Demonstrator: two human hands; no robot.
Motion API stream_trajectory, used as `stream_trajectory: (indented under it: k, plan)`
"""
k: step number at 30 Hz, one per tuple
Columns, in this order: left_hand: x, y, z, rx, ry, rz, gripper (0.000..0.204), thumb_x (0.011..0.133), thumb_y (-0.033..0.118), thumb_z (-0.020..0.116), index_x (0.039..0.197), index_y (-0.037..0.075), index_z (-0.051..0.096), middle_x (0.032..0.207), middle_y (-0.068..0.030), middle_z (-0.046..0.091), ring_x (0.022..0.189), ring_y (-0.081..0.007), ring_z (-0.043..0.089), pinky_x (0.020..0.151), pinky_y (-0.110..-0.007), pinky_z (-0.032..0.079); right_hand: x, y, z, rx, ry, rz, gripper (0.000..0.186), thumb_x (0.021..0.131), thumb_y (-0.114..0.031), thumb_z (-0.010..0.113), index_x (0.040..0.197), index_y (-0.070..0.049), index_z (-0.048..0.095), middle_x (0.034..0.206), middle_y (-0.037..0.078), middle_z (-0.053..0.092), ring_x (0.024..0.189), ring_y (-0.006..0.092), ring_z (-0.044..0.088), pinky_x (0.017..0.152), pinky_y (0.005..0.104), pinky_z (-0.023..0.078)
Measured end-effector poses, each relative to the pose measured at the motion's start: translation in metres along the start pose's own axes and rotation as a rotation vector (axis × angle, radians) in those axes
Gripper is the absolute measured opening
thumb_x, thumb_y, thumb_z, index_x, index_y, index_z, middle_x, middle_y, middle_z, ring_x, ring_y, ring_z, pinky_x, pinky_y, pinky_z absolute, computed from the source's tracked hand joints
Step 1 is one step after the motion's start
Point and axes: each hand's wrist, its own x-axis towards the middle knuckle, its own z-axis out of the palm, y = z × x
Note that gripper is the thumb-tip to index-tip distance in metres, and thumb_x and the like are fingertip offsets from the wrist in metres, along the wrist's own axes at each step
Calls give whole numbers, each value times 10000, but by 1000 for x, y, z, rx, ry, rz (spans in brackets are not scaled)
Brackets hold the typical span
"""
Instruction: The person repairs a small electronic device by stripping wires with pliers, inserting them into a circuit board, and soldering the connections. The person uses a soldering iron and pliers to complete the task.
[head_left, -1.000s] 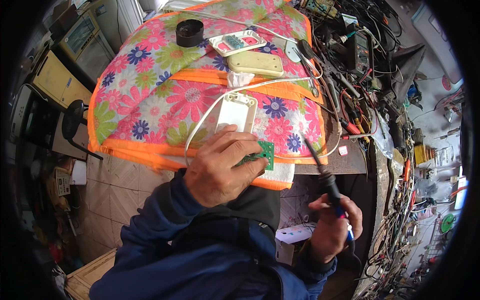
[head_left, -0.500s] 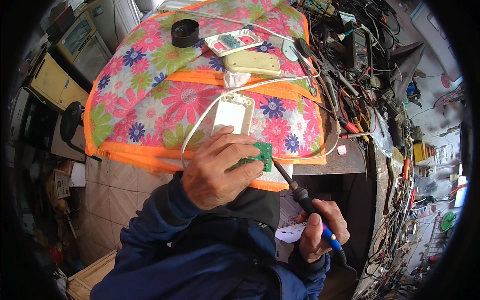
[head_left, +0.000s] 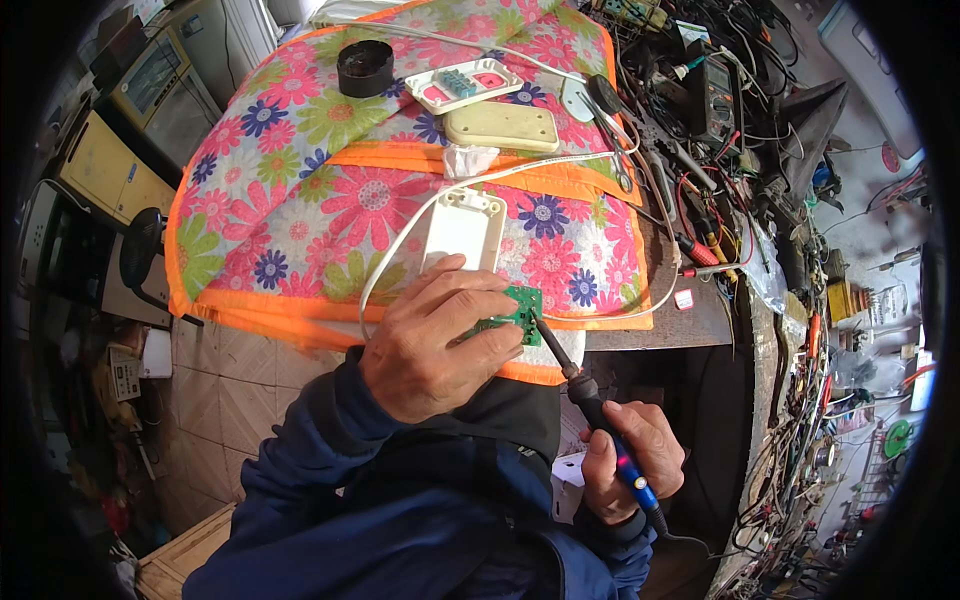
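My left hand (head_left: 440, 338) is closed over a small green circuit board (head_left: 524, 312) at the near edge of the flowered cloth, and its fingers cover the board's left part. In my right hand (head_left: 632, 462) is a soldering iron (head_left: 612, 422) with a dark grip and a blue end. The iron's tip reaches the right side of the board; whether it touches cannot be made out. Just beyond my left fingers lies an open white plastic casing (head_left: 465, 232). A white cable (head_left: 402, 235) curves around the casing and off to the right.
On the flowered cloth (head_left: 290, 190) sit a black round container (head_left: 366, 68), a white cover with terminal blocks (head_left: 462, 82) and a cream plastic cover (head_left: 502, 127). Scissors (head_left: 624, 170), a multimeter (head_left: 716, 92) and tangled wires crowd the right side.
The soldering iron and my right hand have shifted slightly left, its tip now further over the board. My left hand stays on the board.
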Motion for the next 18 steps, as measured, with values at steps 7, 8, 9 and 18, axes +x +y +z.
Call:
stream_trajectory:
  k: [7,8,9,18]
  plan:
    - [-1,0,1,-2,-7,2,258,717,86,885,949,92,772,1046,-73,724,1112,-300,697,1031,-523,515,4,2,4,-60,-6,-188,381,722,-19,776,1098,25,738,790,169,687,624,246,687,570,316,550]
    - [-1,0,1,-3,-7,-1,260,715,85,886,949,92,772,1047,-73,725,1113,-300,697,1032,-524,514,4,2,5,-57,-6,-198,383,719,-15,779,1099,24,739,787,164,685,618,244,683,564,317,548]
    - [-1,0,1,-4,-6,-4,262,714,84,886,949,92,772,1049,-74,725,1114,-301,697,1033,-524,513,4,2,5,-54,-7,-208,386,717,-10,782,1099,22,739,783,160,682,613,243,679,559,317,546]
    - [0,0,0,-6,-11,-7,277,703,81,892,952,89,771,1056,-85,730,1120,-306,695,1037,-528,510,6,-3,7,-105,-68,-286,459,678,17,795,1131,7,727,772,130,663,615,235,659,551,325,541]
